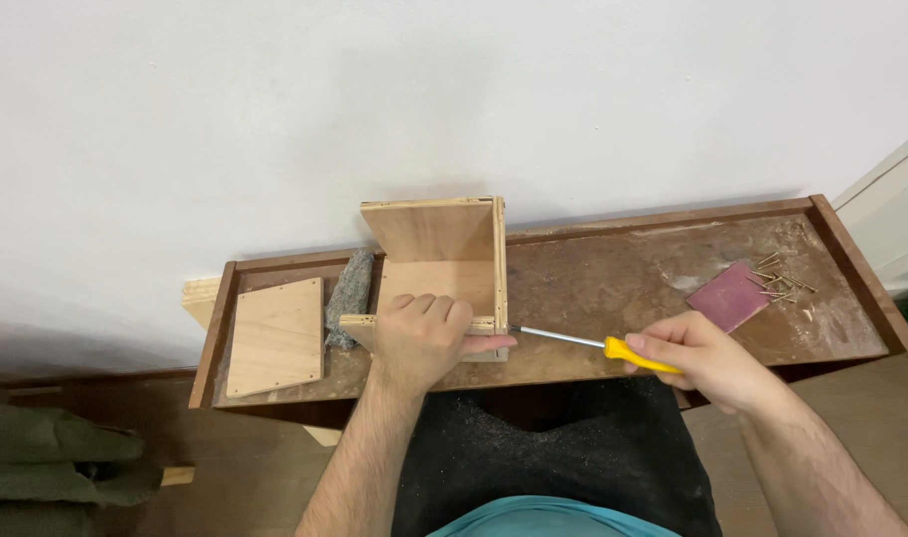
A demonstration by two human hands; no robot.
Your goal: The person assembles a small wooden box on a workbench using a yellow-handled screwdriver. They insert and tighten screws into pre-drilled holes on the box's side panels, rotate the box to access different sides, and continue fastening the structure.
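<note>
**Screwdriver tip meets plywood box corner**

Dark-clothed lap sits below the long wooden tray surface (593, 283). On it stands an open plywood box (444, 273), its front wall clamped under the closed left hand (421, 338). Left of the box lies a loose plywood panel (275, 336). Right hand (708, 358) grips a yellow-handled screwdriver (598, 345), tip touching the box's front right corner. Far right, a reddish sanding pad (729, 295) lies beside scattered screws (777, 278).

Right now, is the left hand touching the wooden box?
Touching. The head view shows the left hand pressed on the wooden box, fingers curled over its front panel.
</note>
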